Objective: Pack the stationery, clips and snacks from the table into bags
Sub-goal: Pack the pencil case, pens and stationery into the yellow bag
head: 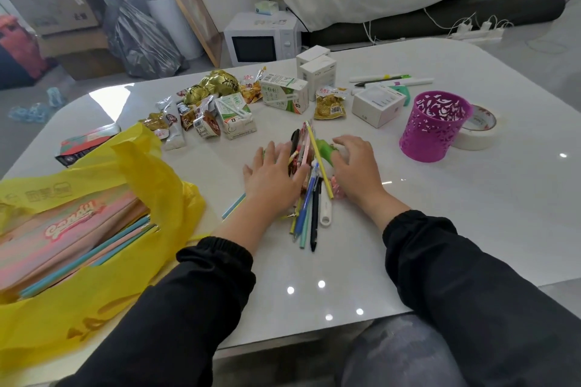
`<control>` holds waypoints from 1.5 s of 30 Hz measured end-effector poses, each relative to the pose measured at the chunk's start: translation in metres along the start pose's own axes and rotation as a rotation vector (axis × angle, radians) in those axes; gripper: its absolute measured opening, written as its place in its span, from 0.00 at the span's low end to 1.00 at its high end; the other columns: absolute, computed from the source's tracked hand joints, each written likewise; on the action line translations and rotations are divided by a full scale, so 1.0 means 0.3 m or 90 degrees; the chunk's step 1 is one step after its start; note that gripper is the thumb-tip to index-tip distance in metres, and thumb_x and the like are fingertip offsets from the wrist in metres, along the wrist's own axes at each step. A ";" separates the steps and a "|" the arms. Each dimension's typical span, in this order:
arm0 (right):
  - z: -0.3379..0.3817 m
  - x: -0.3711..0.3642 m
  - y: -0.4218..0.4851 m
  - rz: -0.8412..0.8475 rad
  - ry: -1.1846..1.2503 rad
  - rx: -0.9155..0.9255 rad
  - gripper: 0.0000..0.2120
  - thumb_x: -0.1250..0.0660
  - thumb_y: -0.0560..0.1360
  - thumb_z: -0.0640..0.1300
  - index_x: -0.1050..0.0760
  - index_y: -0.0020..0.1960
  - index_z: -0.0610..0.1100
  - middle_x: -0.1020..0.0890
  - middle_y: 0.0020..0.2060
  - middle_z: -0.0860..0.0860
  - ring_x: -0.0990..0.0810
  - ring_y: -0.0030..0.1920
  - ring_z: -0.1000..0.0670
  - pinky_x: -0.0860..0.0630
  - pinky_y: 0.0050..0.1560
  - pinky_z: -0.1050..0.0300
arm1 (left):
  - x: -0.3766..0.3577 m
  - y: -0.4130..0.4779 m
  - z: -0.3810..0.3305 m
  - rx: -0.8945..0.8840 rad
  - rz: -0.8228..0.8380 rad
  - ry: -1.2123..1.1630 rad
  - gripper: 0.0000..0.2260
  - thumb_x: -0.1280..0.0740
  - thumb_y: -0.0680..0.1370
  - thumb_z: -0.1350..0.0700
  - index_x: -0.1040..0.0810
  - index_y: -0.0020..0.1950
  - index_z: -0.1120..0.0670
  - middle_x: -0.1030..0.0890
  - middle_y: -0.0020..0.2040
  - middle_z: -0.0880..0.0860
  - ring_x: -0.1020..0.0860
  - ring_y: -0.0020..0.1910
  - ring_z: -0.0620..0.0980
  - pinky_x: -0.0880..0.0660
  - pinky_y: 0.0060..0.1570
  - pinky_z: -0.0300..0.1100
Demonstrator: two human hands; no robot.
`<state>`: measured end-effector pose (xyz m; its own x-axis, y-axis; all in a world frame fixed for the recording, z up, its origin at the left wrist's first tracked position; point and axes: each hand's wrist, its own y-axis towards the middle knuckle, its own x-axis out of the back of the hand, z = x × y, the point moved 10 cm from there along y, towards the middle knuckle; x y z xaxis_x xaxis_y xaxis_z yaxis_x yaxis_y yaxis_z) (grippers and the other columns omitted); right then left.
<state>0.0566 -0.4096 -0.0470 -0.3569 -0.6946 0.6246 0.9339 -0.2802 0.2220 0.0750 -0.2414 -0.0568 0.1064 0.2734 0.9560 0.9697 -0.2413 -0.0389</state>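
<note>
Left hand (pixel 271 180) and right hand (pixel 356 170) lie palm-down, close together.

White microwave (pixel 262 41), grey floor (pixel 78 85)
</note>
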 end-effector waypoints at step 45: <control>-0.046 0.069 0.064 0.108 0.259 -0.096 0.37 0.28 0.72 0.39 0.45 0.74 0.46 0.27 0.65 0.49 0.27 0.63 0.52 0.30 0.57 0.62 | -0.050 -0.066 -0.148 -0.074 -0.043 0.030 0.37 0.50 0.77 0.34 0.57 0.78 0.52 0.57 0.79 0.50 0.60 0.77 0.49 0.59 0.74 0.58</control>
<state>0.0669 -0.4383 -0.0402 -0.2072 -0.9340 0.2911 0.9770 -0.2129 0.0122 0.0446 -0.2821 -0.0576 0.0279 0.2490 0.9681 0.9422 -0.3300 0.0577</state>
